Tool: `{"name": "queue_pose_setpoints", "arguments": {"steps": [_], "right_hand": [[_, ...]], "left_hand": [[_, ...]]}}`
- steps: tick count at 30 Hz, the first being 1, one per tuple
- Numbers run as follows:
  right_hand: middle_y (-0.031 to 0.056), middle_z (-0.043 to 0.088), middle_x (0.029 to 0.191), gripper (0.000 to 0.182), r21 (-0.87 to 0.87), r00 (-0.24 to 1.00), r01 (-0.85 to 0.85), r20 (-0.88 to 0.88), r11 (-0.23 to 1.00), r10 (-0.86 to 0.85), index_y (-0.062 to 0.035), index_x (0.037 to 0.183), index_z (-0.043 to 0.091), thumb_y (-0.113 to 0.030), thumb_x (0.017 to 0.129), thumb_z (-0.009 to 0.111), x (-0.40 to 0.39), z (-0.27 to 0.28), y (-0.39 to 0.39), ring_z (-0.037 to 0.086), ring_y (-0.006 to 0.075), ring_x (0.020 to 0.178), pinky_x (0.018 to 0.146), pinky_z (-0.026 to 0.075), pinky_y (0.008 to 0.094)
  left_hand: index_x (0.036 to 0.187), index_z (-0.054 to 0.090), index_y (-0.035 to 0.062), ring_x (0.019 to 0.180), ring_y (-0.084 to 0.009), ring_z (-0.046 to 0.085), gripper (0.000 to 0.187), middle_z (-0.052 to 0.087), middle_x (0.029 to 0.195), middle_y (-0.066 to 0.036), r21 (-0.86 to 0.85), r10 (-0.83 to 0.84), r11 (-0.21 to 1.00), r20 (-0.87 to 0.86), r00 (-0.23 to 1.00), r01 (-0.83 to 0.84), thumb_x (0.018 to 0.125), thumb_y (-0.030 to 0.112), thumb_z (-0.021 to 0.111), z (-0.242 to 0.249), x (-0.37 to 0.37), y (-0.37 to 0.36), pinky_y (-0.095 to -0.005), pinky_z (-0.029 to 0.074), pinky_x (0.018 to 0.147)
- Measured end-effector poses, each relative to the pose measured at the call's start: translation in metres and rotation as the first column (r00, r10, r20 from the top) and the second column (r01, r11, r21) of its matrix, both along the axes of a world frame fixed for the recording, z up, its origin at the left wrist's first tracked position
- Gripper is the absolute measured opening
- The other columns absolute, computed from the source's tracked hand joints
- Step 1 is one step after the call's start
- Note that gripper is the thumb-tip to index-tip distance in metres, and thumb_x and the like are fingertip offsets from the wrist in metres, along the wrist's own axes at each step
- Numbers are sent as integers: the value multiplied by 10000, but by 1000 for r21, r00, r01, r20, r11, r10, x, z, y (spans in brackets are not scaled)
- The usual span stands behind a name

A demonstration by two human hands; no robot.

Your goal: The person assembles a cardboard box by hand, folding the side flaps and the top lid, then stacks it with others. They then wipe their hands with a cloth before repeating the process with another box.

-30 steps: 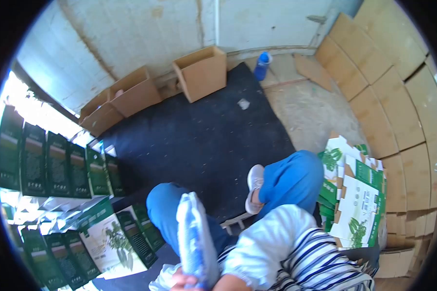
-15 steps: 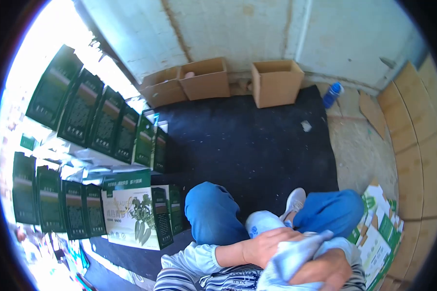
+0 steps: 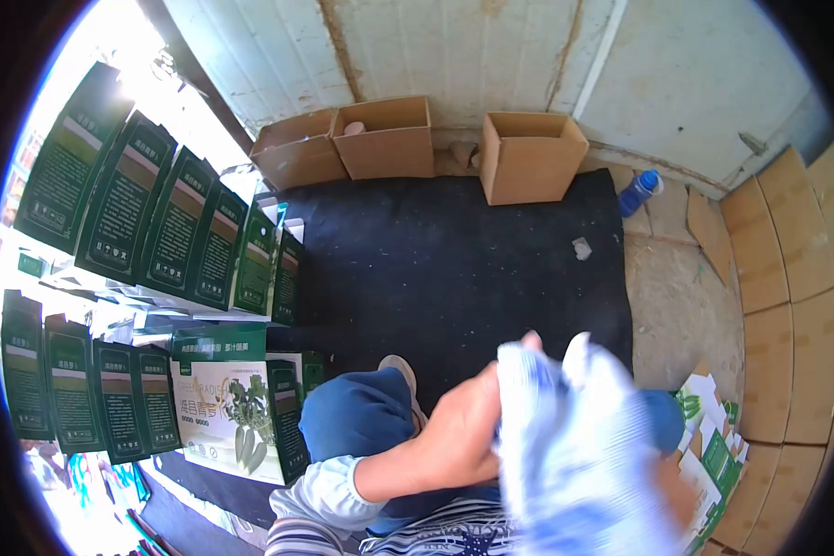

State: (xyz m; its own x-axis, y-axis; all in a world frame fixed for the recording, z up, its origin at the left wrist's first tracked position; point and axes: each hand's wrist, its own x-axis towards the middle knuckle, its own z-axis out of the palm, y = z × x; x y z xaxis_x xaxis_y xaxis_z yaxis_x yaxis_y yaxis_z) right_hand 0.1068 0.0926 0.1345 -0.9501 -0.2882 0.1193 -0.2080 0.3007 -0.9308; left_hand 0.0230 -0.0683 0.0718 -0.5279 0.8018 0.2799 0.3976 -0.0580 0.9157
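A white and blue cloth (image 3: pixel 574 445), blurred by motion, hangs in front of my lap; its exact kind I cannot make out. My left hand (image 3: pixel 459 431) comes in from the left in a pale elastic-cuffed sleeve (image 3: pixel 329 496), with its fingers closed on the cloth's left edge. At the cloth's lower right side is my right hand (image 3: pixel 676 505), smeared and mostly hidden behind the fabric, so its fingers cannot be read. Beneath both hands are my blue-trousered legs (image 3: pixel 357 412).
Green and white printed cartons (image 3: pixel 222 408) stand in two rows at left. Brown open boxes (image 3: pixel 533 157) line the far wall, with a blue bottle (image 3: pixel 639 193) to their right. Stacked brown cartons (image 3: pixel 764 352) and flattened printed cardboard (image 3: pixel 713 454) flank the right side. Black matting (image 3: pixel 454 269) covers the floor.
The cloth has risen from my lap and spread upward and forward. My left hand has moved up and left with its edge; my right hand has shifted right. My legs have shifted too.
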Motion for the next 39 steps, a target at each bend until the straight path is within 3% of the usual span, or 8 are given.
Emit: {"name": "queue_pose_setpoints", "arguments": {"steps": [4,5,7,9,13,17,32,39], "right_hand": [[173,637,1082,343,285,749,620,64,732,-659,42,1143,585,-187,890,552,-46,17,75,621,260,985,816,486,367],[189,613,1108,454,645,633,700,-361,307,-685,28,1205,533,-168,815,655,-63,0,74,618,334,953,891,474,377],[203,523,1279,634,468,700,714,-467,521,-540,14,1305,473,-245,779,715,-87,-12,59,518,358,1168,1000,399,394],[207,439,1372,748,262,972,150,-215,953,-94,11,1363,416,-311,770,739,-117,-20,22,407,380,1288,1056,344,399],[192,434,1376,776,-311,995,98,59,945,-83,17,1417,316,-301,820,697,-142,-97,-49,422,283,1285,1044,348,363],[136,504,1237,540,-452,923,371,81,811,-377,25,1322,400,-190,866,593,-212,-128,-49,492,193,1139,983,387,339],[193,499,1272,486,158,603,705,-646,691,-468,-113,1304,483,-209,843,607,-610,-204,-80,532,372,1095,892,455,438],[168,365,1426,542,808,943,334,-293,485,-160,-172,1368,440,-134,835,531,-613,-273,-72,361,363,1306,1028,359,478]], "left_hand": [[1346,397,-28,1074,-179,514,683,492,1196,-119,122,481,869,13,877,-479,703,-84,619,20,-50,-19,-263,398,924],[1312,432,-16,1086,-177,502,621,496,1190,-113,84,516,856,-93,851,-510,716,-81,597,18,-58,-27,-256,384,932],[1271,468,-5,1081,-166,499,556,500,1190,-98,125,584,811,-127,802,-571,730,-64,587,12,-67,-26,-253,382,932],[1239,492,-16,1080,-223,503,535,509,1166,-134,168,652,741,47,756,-650,713,-60,581,7,-70,-20,-300,390,936],[1332,361,-34,1203,-315,442,686,370,1332,-218,87,691,624,403,600,-777,708,50,633,11,-78,-24,-389,320,1040],[1385,275,-67,1375,-442,190,802,137,1444,-364,50,698,680,-349,625,-731,706,92,671,1,-73,-25,-476,244,1088],[1232,512,-55,1115,-370,547,438,491,1265,-284,-40,387,919,-100,917,-392,821,66,601,3,-102,-43,-445,463,891],[1267,491,-63,1119,-379,543,444,478,1283,-292,-98,348,933,-10,937,-347,844,58,547,4,-110,-52,-428,464,892]]}}
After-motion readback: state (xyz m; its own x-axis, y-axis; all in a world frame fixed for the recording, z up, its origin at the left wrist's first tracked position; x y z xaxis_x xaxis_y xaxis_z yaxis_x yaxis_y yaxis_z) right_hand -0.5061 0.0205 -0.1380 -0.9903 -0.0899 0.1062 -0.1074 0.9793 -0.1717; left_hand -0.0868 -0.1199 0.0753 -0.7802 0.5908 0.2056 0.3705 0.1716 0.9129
